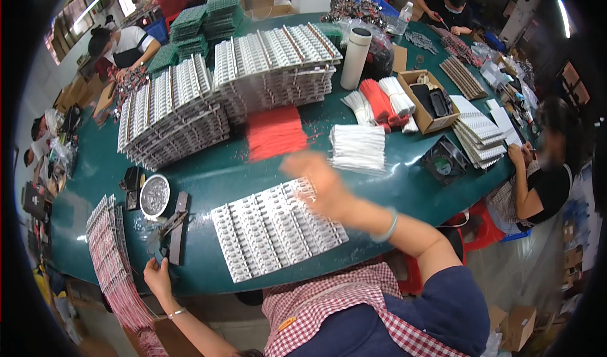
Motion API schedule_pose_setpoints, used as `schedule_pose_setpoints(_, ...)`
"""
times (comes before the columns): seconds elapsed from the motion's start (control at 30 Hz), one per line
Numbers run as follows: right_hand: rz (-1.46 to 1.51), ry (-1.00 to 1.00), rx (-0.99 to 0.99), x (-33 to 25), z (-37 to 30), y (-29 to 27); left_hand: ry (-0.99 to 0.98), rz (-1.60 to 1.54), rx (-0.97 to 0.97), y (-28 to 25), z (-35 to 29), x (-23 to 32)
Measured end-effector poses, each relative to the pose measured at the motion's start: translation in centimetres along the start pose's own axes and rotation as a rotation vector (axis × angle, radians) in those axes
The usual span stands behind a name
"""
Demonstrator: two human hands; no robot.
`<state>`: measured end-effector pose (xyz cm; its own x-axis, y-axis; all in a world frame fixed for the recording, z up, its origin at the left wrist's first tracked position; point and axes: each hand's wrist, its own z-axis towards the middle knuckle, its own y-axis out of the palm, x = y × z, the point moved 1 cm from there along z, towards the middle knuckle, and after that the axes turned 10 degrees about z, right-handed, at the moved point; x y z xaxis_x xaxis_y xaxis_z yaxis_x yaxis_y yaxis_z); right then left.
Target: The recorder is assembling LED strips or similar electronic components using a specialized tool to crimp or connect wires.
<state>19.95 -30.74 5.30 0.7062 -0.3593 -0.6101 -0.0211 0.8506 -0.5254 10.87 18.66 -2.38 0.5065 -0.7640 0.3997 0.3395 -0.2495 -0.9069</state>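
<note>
My right hand [324, 189] is smeared by motion above a white slotted panel [272, 234], just in front of a flat bundle of red wires [276, 133]. Whether it holds anything is not visible. At the table's near edge, my left hand [158, 278] has its fingers curled with thumb and forefinger close together; anything between them is too small to make out. Just beyond its fingertips stands a small dark metal fixture [172, 234]. Past that fixture sits a round metal bowl [155, 196] with shiny grey contents. A bundle of white wires [358, 147] lies right of the red ones.
Tall stacks of white slotted panels [272, 60] stand at the back. A rack of pink and white wires [114, 262] hangs over the left edge. A white bottle [356, 59], a cardboard box [427, 101] and a black fan [445, 160] are at the right. Co-workers sit around.
</note>
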Motion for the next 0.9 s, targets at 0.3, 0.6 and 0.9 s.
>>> schedule_pose_setpoints(0.3,-0.416,0.444,0.836,25.0,10.7,-16.8,-0.008,-0.016,0.246,-3.5,-3.8,5.2)
schedule_pose_setpoints(0.6,-0.249,0.537,1.037,29.6,13.4,-16.4,0.046,-0.341,0.048,-1.7,-5.2,12.0)
schedule_pose_setpoints(0.9,-0.215,0.432,0.865,27.4,10.5,-18.5,0.149,-0.491,-0.105,-1.7,-4.7,18.2)
